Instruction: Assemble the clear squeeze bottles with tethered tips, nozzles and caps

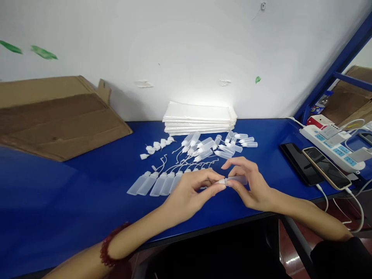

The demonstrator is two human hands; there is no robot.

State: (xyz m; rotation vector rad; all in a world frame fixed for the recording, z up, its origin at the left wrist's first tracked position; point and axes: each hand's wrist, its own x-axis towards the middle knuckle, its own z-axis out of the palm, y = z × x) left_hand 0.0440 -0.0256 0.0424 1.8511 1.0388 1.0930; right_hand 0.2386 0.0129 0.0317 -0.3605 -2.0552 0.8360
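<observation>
My right hand (251,186) is closed around a small translucent squeeze bottle (240,179), held sideways just above the blue table. My left hand (194,190) pinches the white cap (222,181) at the bottle's neck between thumb and fingers. Whether the cap is fully seated I cannot tell. Behind my left hand lies a row of larger flat bottles (158,185) with thin bent tubes (164,162) at their tops; the hand hides part of this row. Farther back is a loose pile of small capped bottles (205,145). Several loose white caps (157,146) lie to its left.
A stack of white packets (200,116) sits against the wall. A brown cardboard box (55,120) stands at the left. On the right are two phones (300,161) (327,166) with charging cables, and a white power strip (334,147). A blue metal frame (334,64) rises behind them.
</observation>
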